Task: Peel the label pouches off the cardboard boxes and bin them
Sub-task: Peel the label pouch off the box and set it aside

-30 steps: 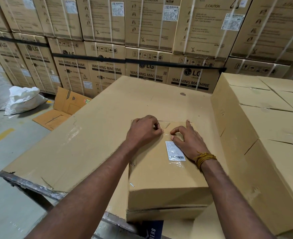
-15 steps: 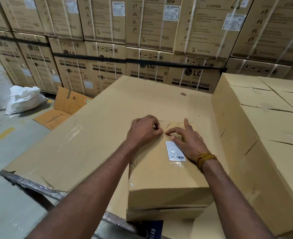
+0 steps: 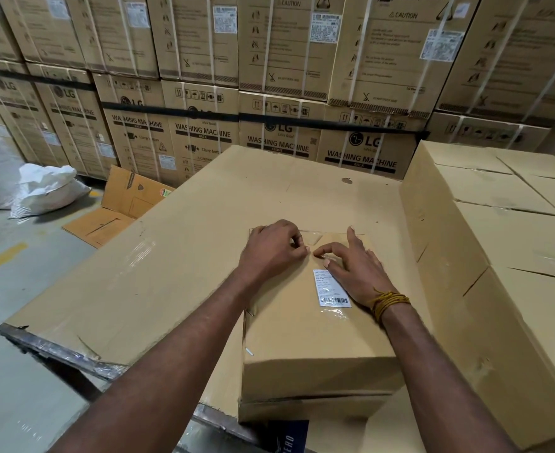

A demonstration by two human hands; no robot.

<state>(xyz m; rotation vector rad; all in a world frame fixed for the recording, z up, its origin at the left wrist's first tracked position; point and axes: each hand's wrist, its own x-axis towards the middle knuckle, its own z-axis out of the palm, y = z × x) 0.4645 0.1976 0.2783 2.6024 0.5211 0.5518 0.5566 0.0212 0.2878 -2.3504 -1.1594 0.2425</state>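
Right hand (image 3: 357, 273) fingers now spread flatter on barcode label pouch (image 3: 331, 287); left hand (image 3: 274, 248) still pinching its top edge.

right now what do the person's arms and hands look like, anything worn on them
Both forearms are bare, with no sleeves in view and no gloves. The right hand has a mustard-yellow cord wound several times round its wrist. The left hand and its wrist carry nothing; no rings show on the fingers.

Right side: a tall carton stack (image 3: 485, 256) walled me in, just beside the small box (image 3: 312, 348).
Left side: the flat cardboard sheet (image 3: 158, 250) lay bare, open for passing.
Ahead: bare sheet, then the washing machine cartons (image 3: 279, 132) closed the way.
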